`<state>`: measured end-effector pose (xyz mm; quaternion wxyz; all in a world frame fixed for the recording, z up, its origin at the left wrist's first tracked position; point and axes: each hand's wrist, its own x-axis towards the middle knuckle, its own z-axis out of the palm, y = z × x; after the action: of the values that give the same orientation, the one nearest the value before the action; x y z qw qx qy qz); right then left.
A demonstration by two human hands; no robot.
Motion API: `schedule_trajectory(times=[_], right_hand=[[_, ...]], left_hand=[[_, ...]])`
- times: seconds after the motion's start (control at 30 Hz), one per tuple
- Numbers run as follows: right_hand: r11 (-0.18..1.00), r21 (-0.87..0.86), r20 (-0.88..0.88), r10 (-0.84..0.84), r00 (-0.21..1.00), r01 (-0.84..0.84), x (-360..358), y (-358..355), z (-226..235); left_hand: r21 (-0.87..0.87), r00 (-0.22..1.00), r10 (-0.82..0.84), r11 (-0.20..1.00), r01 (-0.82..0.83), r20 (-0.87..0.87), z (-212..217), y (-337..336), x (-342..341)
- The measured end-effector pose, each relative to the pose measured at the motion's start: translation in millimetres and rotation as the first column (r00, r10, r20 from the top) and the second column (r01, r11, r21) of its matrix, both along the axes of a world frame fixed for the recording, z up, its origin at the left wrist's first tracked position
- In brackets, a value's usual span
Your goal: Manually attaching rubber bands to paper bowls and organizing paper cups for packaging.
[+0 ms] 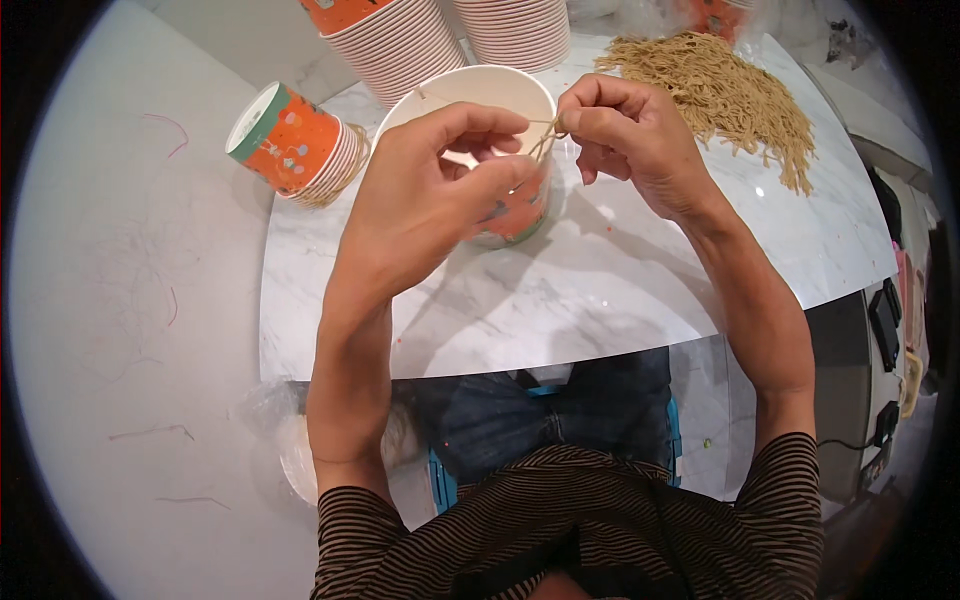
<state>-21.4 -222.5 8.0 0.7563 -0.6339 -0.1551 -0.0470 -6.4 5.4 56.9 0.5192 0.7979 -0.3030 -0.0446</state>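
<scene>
Work in progress just past 12 o'clock: the thin tan cord (pixel 548 136) is up in the air by the right rim of the white-mouthed tub (pixel 512 84). The right hand (pixel 640 135) has it, thumb and forefinger pinched together on the cord. Over on the other side, the left hand (pixel 425 195) keeps thumb and forefinger parted, a gap plain between them; one stretch meets the forefinger's tip, but whether other fingers trap it, one cannot tell.

How far along? The cord is apart from the pile and bent over on itself, so picking it out looks done; no finished knot can be made out, so shaping it appears unfinished. Plenty seems left: a big heap of tan cords (pixel 715 85) spreads between 1 and 2 o'clock. Toward 10 o'clock, similar strands circle the rims of a tilted orange cup stack (pixel 290 140).

And the direction: the upper stretch runs roughly from 9 to 3 o'clock, while the lower strands slant from the pinch down toward 7. Its full long axis is unclear, partly hidden by fingers.
</scene>
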Motion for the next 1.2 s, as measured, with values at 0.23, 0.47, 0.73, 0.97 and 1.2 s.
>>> schedule_trajectory(times=[0.23,0.47,0.73,0.97,1.2], right_hand=[[0.996,0.074,-0.005,0.060,0.998,-0.059,2.7,-2.7,-2.5],[0.995,0.065,0.030,0.069,0.997,-0.070,2.7,-4.2,-1.4],[1.000,0.010,0.074,0.013,0.997,-0.014,5.1,-5.6,-2.9],[0.983,-0.171,0.118,-0.047,0.992,0.066,-2.2,3.8,2.8],[0.965,-0.201,0.217,-0.125,0.968,0.170,3.1,-4.2,-4.3]], left_hand=[[0.020,0.998,-0.031,0.999,0.032,-0.051,0.2,-15.5,-3.4],[-0.013,0.977,-0.072,0.997,0.071,-0.201,3.5,-11.6,0.1],[-0.094,0.966,-0.090,0.993,0.069,-0.243,2.1,-8.6,-0.1],[-0.054,0.972,-0.062,0.997,0.051,-0.226,2.8,-4.7,-1.8],[-0.012,0.975,-0.082,0.997,0.081,-0.206,0.9,-8.1,-3.9]])
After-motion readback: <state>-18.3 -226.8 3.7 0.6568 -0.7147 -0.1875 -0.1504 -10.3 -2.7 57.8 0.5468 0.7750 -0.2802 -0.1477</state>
